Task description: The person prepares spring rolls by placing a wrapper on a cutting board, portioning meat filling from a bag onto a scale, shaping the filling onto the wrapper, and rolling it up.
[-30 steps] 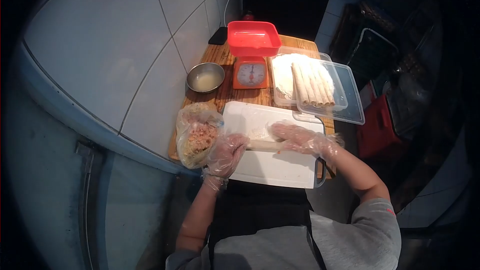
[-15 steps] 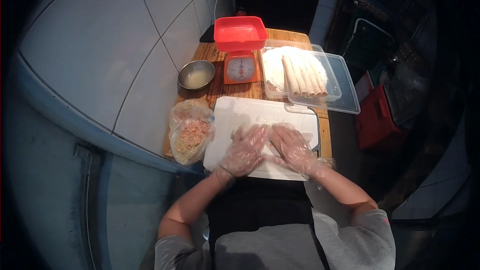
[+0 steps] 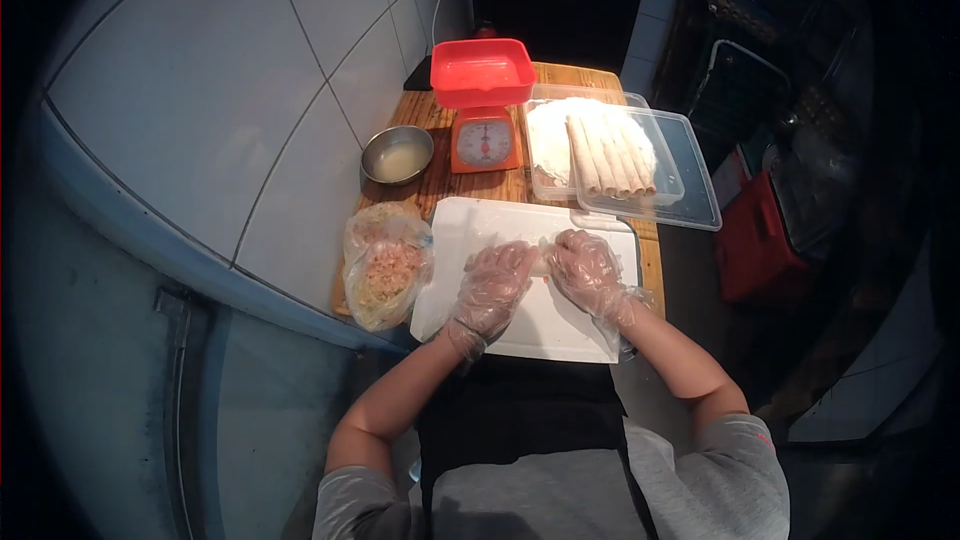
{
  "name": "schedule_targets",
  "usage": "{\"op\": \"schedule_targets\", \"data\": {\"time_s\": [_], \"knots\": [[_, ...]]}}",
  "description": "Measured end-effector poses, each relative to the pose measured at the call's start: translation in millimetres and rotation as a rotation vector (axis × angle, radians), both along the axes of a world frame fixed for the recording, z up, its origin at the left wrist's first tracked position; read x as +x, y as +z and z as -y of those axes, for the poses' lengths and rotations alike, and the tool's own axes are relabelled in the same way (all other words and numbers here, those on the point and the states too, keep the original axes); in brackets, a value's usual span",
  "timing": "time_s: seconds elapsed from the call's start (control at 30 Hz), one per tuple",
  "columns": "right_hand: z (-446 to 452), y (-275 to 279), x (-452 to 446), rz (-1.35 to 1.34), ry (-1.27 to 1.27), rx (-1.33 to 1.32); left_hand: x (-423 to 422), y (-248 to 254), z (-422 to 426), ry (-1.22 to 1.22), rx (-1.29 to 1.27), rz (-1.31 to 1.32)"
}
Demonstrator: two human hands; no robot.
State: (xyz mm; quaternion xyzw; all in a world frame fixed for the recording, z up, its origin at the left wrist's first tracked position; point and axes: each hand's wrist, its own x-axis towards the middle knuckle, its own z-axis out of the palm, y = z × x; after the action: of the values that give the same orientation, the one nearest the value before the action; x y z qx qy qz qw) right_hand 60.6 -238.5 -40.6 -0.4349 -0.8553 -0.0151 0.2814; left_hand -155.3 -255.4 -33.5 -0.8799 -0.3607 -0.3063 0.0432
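On the white cutting board (image 3: pixel 525 325), my left hand (image 3: pixel 493 290) and right hand (image 3: pixel 587 270), both in clear plastic gloves, curl over a pale roll (image 3: pixel 541 262) that shows between them; I cannot tell how tightly either closes. Just left of the board sits a bag of pinkish filling (image 3: pixel 390 272). Farther up the table (image 3: pixel 430 192) are a metal bowl (image 3: pixel 372 164), an orange scale (image 3: pixel 485 143), and clear plastic containers (image 3: pixel 701 190) with white powder (image 3: pixel 548 145) and finished-looking rolls (image 3: pixel 610 158) side by side.

Grey short-sleeve shirt (image 3: pixel 700 470), small red marking (image 3: pixel 764 437) on right-side sleeve as seen; black apron (image 3: pixel 520 405); clear, wrinkled plastic gloves (image 3: pixel 492 290), loose at cuffs.
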Motion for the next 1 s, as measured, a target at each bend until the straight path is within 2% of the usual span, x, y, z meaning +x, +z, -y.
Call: {"op": "schedule_targets", "data": {"time_s": [0.17,0.27,0.37,0.47,0.57,0.67,0.77,0.87,0.9,1.0], "knots": [[15,-4,-11,-0.114,0.033,0.091,-9,-4,-18,-0.045,-0.227,-0.051],[15,-9,-3,-0.073,0.035,0.024,-9,-11,-17,-0.074,-0.184,0.020],[5,-8,0,-0.093,0.091,0.002,-6,-10,-13,-0.009,-0.189,-0.061],[-15,-7,2,-0.011,0.072,-0.039,15,6,1,0.106,0.155,0.028],[-10,11,-6,-0.053,0.016,0.132,15,-12,-7,0.065,0.000,-0.078],[3,0,-12,-0.168,0.034,0.212,8,-17,-21,0.034,-0.395,-0.084],[1,-6,-7,-0.184,0.040,0.092,15,-8,-20,0.083,-0.462,-0.120],[-17,-4,-2,-0.178,0.054,-0.028,29,-21,-16,0.101,-0.027,-0.023],[-22,-3,-2,-0.132,0.043,-0.016,32,-22,-18,0.084,-0.006,0.003],[-28,1,-4,-0.060,-0.011,0.058,28,-21,-32,0.048,-0.182,-0.059]]}}
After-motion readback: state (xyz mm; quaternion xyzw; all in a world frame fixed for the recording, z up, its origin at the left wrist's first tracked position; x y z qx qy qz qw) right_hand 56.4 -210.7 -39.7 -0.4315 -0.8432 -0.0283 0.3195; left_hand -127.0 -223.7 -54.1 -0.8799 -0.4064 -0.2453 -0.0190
